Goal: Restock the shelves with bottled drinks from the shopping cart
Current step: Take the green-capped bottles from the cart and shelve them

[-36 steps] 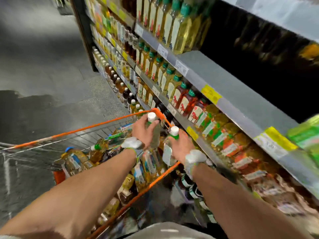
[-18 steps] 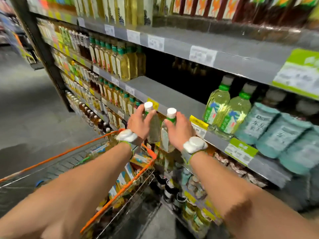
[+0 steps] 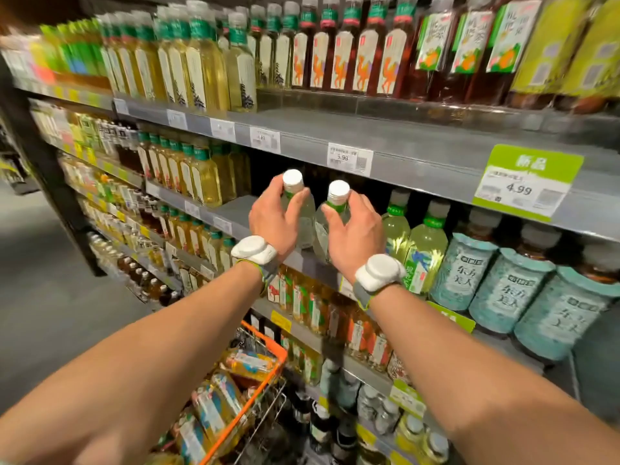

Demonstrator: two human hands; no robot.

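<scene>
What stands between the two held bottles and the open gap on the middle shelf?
Nothing visible. The left hand and right hand hold the bottles before the bare shelf; yellow bottles stand left of the gap, green-capped bottles right.

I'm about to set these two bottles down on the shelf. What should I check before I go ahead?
1. Grip of left hand on left bottle: ok, fingers are curled round its neck under the white cap.
2. Grip of right hand on right bottle: ok, same hold.
3. Free space on the shelf: ok, bare grey surface shows just left of the hands.
4. Depth behind the hands: cannot tell, it is dark there.
5. Right row: ok, the green-collared bottles beside the right hand look like the same kind.
6. Headroom under the upper shelf: ok, those neighbours stand upright beneath it.
</scene>
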